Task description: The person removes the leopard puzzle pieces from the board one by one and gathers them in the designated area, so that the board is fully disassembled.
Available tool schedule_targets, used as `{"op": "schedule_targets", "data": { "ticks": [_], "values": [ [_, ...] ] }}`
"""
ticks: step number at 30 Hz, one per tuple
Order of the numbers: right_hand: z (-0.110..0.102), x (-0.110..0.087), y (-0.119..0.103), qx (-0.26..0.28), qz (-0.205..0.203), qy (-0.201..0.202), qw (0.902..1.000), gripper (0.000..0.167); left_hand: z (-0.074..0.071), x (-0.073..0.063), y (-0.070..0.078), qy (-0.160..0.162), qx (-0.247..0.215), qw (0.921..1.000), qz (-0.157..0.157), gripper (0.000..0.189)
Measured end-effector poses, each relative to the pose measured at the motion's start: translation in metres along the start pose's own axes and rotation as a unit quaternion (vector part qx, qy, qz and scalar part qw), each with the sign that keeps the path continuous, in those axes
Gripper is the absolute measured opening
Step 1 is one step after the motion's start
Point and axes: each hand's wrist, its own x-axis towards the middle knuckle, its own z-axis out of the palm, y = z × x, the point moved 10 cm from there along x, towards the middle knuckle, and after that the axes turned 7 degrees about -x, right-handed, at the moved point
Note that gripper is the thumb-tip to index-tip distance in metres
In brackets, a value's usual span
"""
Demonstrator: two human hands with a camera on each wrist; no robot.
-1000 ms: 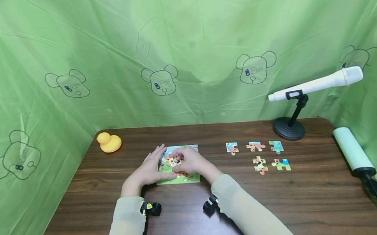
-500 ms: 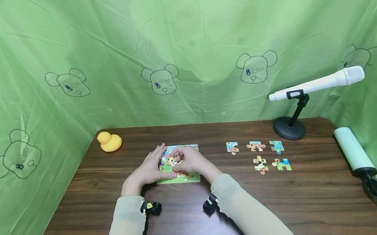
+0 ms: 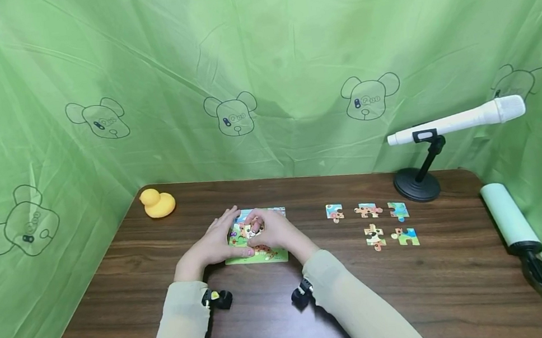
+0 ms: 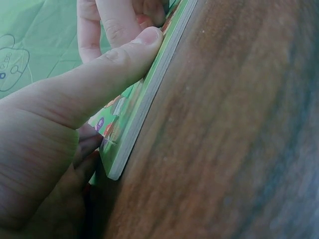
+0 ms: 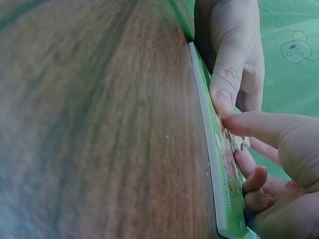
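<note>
- Puzzle board [image 3: 279,257]: flat on table [image 3: 260,328], between both hands; completion uncertain, middle partly hidden by fingers [image 5: 249,124].
- Loose pieces [image 3: 370,212]: five, right of board, presumably remaining.
- Left hand [image 3: 212,247]: stretched along board, steadying without grasping.
- Right hand [image 3: 277,233]: apparently pinching puzzle piece [image 5: 242,143].
- Surroundings: duck [image 3: 158,204], microphone [image 3: 458,120], pump [image 3: 510,213], well apart, obstructing nothing.

Puzzle board [image 3: 274,256] mostly green (cartoon-animal print); duck [image 3: 159,204] yellow.
</note>
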Motion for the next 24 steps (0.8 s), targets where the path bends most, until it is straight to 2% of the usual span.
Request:
{"op": "schedule_targets", "data": {
  "ticks": [10,24],
  "values": [
    [-0.0001,0.0004,-0.0031,-0.008,-0.003,0.007,0.9999,0.045,-0.0021,0.0003,0.0026,0.004,0.0,1.0,0.0,0.123],
    [-0.0009,-0.0031,0.002,-0.006,0.04,0.02,0.999,0.047,-0.0013,-0.0012,0.0025,0.003,0.002,1.0,0.001,0.123]
  ]
}}
